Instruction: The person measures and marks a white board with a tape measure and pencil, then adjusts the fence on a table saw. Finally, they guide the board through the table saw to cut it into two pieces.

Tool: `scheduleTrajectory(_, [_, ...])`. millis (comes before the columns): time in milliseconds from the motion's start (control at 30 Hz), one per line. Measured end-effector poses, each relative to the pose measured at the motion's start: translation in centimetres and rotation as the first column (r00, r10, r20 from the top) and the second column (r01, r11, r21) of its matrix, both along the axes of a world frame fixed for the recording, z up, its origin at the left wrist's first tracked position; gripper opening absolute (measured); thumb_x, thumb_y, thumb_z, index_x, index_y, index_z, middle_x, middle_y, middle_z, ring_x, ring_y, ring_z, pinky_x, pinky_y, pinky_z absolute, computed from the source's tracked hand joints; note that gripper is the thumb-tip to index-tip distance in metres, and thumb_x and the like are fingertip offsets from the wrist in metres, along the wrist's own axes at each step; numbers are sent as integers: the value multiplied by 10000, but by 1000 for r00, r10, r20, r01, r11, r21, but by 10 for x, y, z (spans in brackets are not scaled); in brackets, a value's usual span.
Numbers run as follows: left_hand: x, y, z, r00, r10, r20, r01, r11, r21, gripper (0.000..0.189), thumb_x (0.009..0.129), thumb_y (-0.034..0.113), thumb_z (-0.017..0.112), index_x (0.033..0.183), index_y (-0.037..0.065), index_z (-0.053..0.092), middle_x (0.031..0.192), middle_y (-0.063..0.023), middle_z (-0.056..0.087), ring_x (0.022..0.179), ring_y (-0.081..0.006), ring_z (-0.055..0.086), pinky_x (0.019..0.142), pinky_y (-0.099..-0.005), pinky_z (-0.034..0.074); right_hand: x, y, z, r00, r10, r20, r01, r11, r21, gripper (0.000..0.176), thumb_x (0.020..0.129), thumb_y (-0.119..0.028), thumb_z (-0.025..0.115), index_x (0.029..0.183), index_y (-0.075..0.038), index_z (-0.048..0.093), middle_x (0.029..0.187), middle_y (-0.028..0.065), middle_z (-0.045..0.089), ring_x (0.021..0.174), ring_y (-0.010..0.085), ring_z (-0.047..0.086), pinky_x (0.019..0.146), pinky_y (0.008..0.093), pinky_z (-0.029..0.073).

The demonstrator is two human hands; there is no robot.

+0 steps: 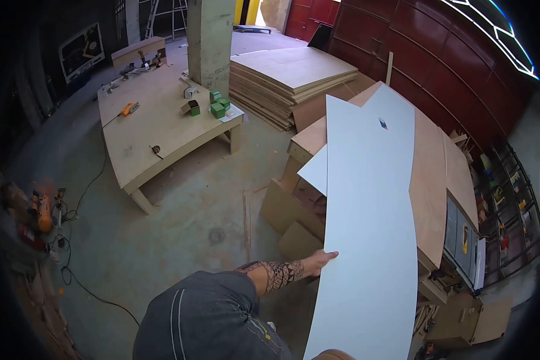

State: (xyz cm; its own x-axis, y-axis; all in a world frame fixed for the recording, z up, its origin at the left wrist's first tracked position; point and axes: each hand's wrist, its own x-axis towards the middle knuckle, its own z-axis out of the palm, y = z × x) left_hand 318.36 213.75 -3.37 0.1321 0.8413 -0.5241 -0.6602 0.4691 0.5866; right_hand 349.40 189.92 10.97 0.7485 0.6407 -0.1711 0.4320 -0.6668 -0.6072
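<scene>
My left hand (325, 258) grips the left edge of a long white panel (369, 240). The thumb lies along the top face, and the other fingers are partly hidden at the edge. The panel stretches away from me and overlaps other white sheets (314, 171) on a wooden worktable (429, 204). A small printed label (383, 123) shows near the far end of the white surface. My right hand cannot be made out. At the bottom edge a small brownish shape (333, 355) appears, too cut off to name.
A low wooden table (156, 120) at left bears green boxes (217, 110), an orange tool (129, 108) and a tape measure (156, 150). Behind stand a concrete pillar (210, 42) and a stack of boards (294, 72). A cable (96, 291) crosses the floor; a rack (510, 204) stands right.
</scene>
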Motion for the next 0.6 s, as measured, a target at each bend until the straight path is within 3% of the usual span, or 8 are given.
scheduleTrajectory(67, [9, -28, -17, 996, 0, 93, -2, 1000, 30, 502, 1039, 277, 659, 1359, -89, 536, 1323, -186, 644, 1186, -288, 660, 978, -463, 578, 0, -17, -9, 999, 26, -43, -25, 999, 23, 952, 938, -758, 490, 1221, 139, 633, 1185, 274, 678, 1098, 367, 644, 986, 472, 519])
scheduleTrajectory(167, [12, -88, 3, 985, 19, 169, -30, 998, 62, 455, 1040, 249, 656, 1334, -84, 554, 1275, -177, 665, 1141, -281, 681, 960, -452, 592, 4, -45, -22, 994, 44, -103, -40, 998, 41, 936, 943, -744, 489, 1231, 136, 625, 1195, 272, 673, 1106, 367, 642, 991, 475, 517])
scheduleTrajectory(333, [0, -160, 25, 990, -40, 137, 37, 999, 19, 456, 1051, 238, 634, 1354, -90, 537, 1292, -182, 660, 1166, -287, 678, 1017, -451, 569, -4, -83, -30, 982, 51, -181, -35, 995, 91, 909, 951, -721, 488, 1248, 130, 612, 1212, 268, 666, 1118, 367, 637, 998, 480, 514])
scheduleTrajectory(600, [-65, -231, 52, 996, 56, 66, -57, 998, 20, 456, 1032, 252, 671, 1320, -86, 567, 1265, -182, 675, 1107, -276, 700, 950, -442, 605, -42, -118, -36, 959, 108, -264, -75, 989, 131, 868, 965, -683, 485, 1276, 120, 591, 1239, 263, 653, 1138, 368, 630, 1010, 488, 508])
